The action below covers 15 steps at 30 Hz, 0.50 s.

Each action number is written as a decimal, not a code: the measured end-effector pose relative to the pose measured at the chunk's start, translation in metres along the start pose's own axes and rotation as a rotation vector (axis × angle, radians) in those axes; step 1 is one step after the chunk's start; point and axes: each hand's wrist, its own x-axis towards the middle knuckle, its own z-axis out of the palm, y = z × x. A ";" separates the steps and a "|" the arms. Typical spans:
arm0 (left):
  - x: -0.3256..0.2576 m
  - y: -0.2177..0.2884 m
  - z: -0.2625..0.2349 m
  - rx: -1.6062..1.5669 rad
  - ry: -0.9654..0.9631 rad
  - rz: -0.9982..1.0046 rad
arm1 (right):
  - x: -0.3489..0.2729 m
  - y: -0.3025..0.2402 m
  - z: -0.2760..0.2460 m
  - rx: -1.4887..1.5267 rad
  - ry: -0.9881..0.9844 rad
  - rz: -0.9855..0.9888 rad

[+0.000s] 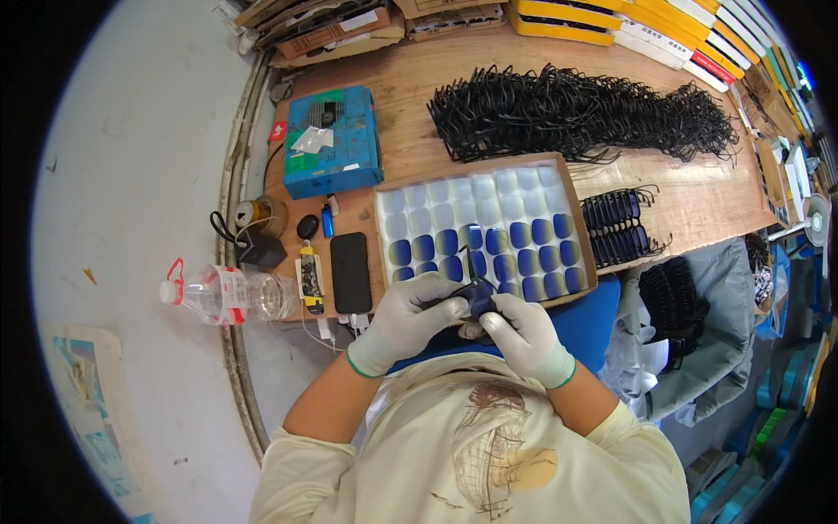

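My gloved left hand and gloved right hand meet close in front of my body, fingers closed. Between them is a dark pair of glasses, with one thin black temple sticking up over the box. Both thumbs press near a dark blue lens; the rest of the glasses is covered by fingers. Just beyond my hands lies a shallow cardboard box of lenses in rows. Clear, pale lenses fill the far rows, and blue-tinted lenses the near ones.
A heap of black glasses frames spans the far table. Folded dark glasses are stacked right of the box. Leftward are a blue box, a black phone and a plastic bottle. A grey bag hangs at right.
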 end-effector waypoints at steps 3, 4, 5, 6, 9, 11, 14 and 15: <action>0.002 0.004 0.004 0.209 0.033 0.094 | 0.003 0.005 -0.004 -0.046 0.012 -0.055; 0.000 0.004 0.005 0.210 0.023 0.139 | 0.005 0.006 -0.007 -0.040 -0.010 -0.078; 0.000 0.006 0.005 0.211 0.013 0.184 | 0.007 0.004 -0.011 -0.034 -0.031 -0.101; -0.001 0.014 0.005 0.302 0.010 0.196 | 0.009 -0.002 -0.018 -0.103 -0.045 -0.081; 0.000 0.024 0.007 0.373 -0.009 0.203 | 0.012 -0.011 -0.024 -0.090 -0.050 -0.098; -0.001 0.015 0.012 0.222 0.041 0.150 | 0.012 -0.007 -0.024 -0.105 -0.010 -0.096; -0.001 0.007 0.018 0.238 0.091 0.137 | 0.006 -0.005 -0.015 -0.064 0.086 -0.104; 0.000 0.007 0.021 0.284 0.104 0.144 | 0.004 -0.007 -0.014 -0.087 0.101 -0.103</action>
